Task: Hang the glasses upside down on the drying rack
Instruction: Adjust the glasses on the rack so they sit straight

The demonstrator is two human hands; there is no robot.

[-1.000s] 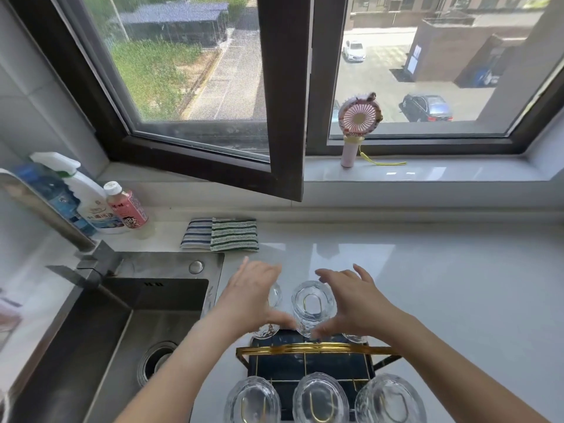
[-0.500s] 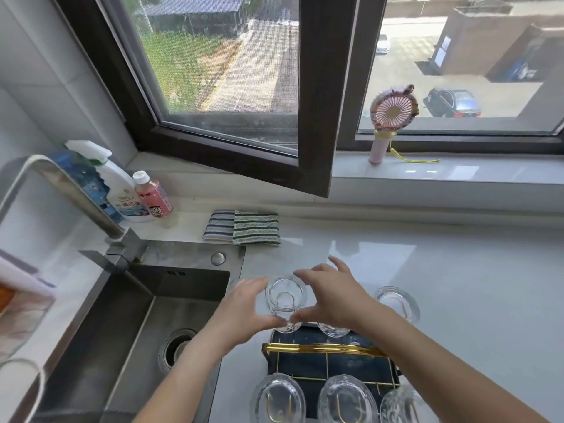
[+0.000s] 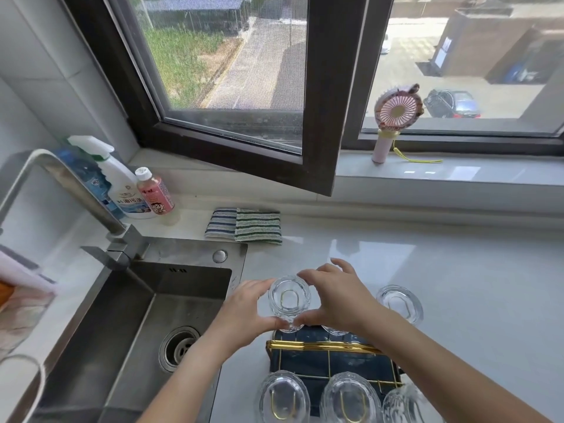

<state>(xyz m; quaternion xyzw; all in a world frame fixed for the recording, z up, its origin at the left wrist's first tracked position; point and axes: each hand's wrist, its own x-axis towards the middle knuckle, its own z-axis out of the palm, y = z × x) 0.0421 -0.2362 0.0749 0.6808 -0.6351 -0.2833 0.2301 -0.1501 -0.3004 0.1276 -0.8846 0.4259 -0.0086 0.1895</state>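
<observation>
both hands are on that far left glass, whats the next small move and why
Probably let go and draw both hands back. The glass is already upside down with a gold peg showing inside it, so it looks seated, left hand and right hand cupping its sides.

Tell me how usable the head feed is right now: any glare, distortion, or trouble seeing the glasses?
Head view: bright daylight; a white sheen glares off the countertop just beyond the hands. Wide-angle bend curves the window frame and faucet. The clear glass between the left hand and right hand shows mainly by rim highlights and the gold rack hook inside.
</observation>
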